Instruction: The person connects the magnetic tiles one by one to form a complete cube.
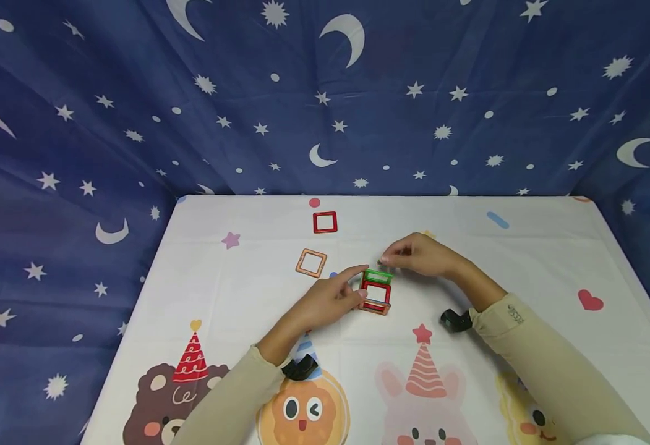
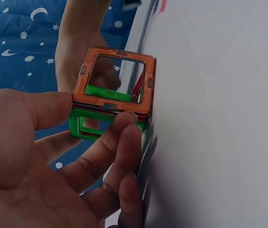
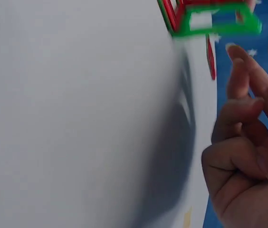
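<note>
Magnetic tiles, joined into a small box-like frame, stand on the table at its middle. Its near side is an orange tile [image 2: 79, 88]; a green tile [image 1: 379, 277] sits at the far side and a red tile [image 1: 389, 293] shows between them. My left hand [image 1: 325, 301] grips this frame from the left, thumb at the orange tile's edge and index finger reaching to the far side. Just beyond the frame, to the right, is my right hand [image 1: 422, 254]. In the right wrist view its fingers [image 3: 238, 85] bend loosely, apart from the blurred green tile.
A loose orange square tile [image 1: 302, 271] lies left of the frame, and a red square tile [image 1: 325, 232] farther back. The white tablecloth [image 1: 235, 284] carries printed animals and shapes. Behind the table hangs a blue curtain [image 1: 391, 142] with moons and stars.
</note>
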Demonstrator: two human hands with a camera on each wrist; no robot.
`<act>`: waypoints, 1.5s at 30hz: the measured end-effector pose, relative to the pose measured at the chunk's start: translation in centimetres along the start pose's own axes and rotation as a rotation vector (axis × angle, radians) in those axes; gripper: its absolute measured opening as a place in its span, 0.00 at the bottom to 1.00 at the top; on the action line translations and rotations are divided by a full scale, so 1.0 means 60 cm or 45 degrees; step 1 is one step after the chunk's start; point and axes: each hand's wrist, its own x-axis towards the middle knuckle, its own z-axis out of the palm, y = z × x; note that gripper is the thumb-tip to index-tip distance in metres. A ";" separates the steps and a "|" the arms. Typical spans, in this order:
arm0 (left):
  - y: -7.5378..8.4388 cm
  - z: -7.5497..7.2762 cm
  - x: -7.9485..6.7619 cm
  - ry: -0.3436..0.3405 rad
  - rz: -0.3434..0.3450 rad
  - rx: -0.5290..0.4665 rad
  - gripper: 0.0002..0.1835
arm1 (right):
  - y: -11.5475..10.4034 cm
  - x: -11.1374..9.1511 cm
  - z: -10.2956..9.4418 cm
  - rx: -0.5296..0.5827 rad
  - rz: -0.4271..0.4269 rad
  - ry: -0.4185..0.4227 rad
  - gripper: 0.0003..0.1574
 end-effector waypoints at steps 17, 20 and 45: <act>0.002 -0.003 0.003 -0.033 0.016 0.015 0.30 | -0.035 0.209 -0.020 -0.219 -0.004 0.070 0.24; 0.004 -0.003 0.004 -0.035 0.026 0.017 0.30 | -0.043 0.230 -0.021 -0.258 0.028 0.056 0.25; -0.001 -0.002 0.002 0.005 -0.004 0.030 0.30 | -0.026 0.159 -0.044 -0.115 0.173 0.062 0.19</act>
